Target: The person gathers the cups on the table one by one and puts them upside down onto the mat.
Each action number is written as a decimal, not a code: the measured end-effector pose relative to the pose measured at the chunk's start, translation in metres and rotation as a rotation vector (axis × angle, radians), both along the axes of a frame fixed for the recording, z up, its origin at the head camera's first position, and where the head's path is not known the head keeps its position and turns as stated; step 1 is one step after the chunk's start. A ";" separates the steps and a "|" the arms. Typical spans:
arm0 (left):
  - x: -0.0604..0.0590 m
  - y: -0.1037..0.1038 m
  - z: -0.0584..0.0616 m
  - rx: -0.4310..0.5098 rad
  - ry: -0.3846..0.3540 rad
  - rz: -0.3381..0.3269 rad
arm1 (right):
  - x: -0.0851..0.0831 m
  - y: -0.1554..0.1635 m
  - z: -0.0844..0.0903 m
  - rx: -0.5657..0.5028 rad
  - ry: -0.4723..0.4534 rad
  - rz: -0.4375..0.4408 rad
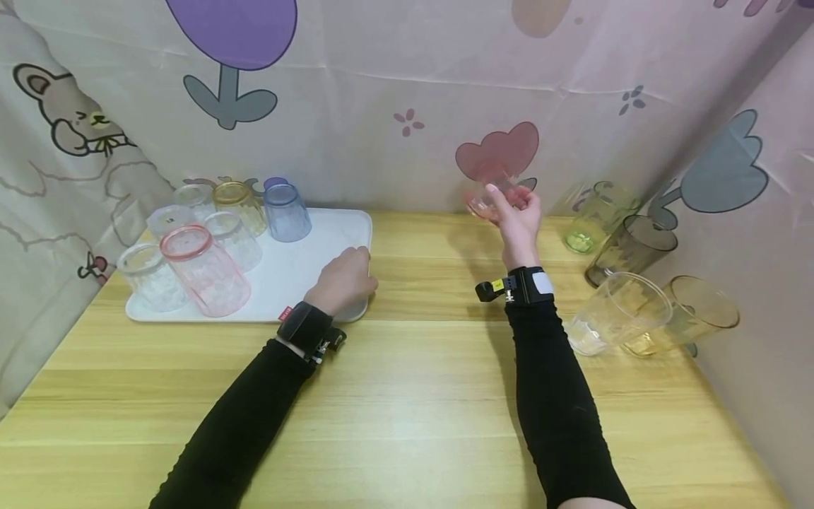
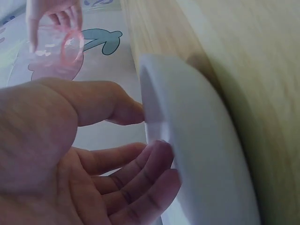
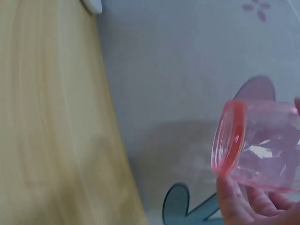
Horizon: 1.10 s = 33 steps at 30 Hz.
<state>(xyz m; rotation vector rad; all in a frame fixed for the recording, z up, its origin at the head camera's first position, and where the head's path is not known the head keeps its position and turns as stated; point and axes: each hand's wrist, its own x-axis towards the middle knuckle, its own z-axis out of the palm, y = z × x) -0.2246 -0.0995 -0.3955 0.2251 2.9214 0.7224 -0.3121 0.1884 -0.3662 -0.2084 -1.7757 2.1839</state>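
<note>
My right hand (image 1: 509, 201) is raised above the back of the wooden table (image 1: 420, 382), near the curtain. It grips a clear pink cup (image 1: 490, 201) with a thicker pink rim. In the right wrist view the pink cup (image 3: 255, 147) is on its side, mouth to the left, with my fingers (image 3: 234, 197) under it. My left hand (image 1: 352, 272) rests at the right edge of the white tray (image 1: 331, 233). The left wrist view shows my thumb (image 2: 110, 105) and curled fingers (image 2: 145, 173) pinching the tray's rounded rim (image 2: 197, 154).
Several cups stand on the tray's left half, among them a pink one (image 1: 203, 268), a yellow one (image 1: 238, 201) and a blue one (image 1: 286, 211). At the right edge are a green cup (image 1: 594, 215), a dark cup (image 1: 629, 247), a clear cup (image 1: 617, 311) and an amber cup (image 1: 693, 314). Printed curtains close in three sides.
</note>
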 end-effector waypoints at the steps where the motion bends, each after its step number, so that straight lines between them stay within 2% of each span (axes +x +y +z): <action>1: 0.000 0.000 0.000 0.001 0.008 0.006 | 0.001 -0.003 0.002 -0.013 0.010 0.017; 7: -0.002 0.003 0.003 0.033 0.100 0.079 | 0.009 -0.027 0.008 -0.044 0.045 0.124; 12: -0.004 0.005 0.005 0.133 0.231 0.149 | 0.016 -0.049 0.009 -0.036 0.071 0.237; 16: -0.005 0.006 0.008 0.203 0.332 0.168 | 0.023 -0.065 0.008 -0.033 0.067 0.332; 22: -0.005 0.008 0.008 0.306 0.498 0.096 | 0.036 -0.086 0.006 -0.030 0.040 0.459; 25: -0.005 0.010 0.008 0.321 0.607 0.049 | 0.042 -0.096 0.004 -0.075 0.010 0.510; 28: -0.005 0.010 0.008 0.317 0.702 0.031 | 0.046 -0.105 0.001 -0.098 -0.018 0.549; 33: -0.005 0.010 0.009 0.343 0.790 0.018 | 0.052 -0.114 -0.002 -0.118 -0.058 0.595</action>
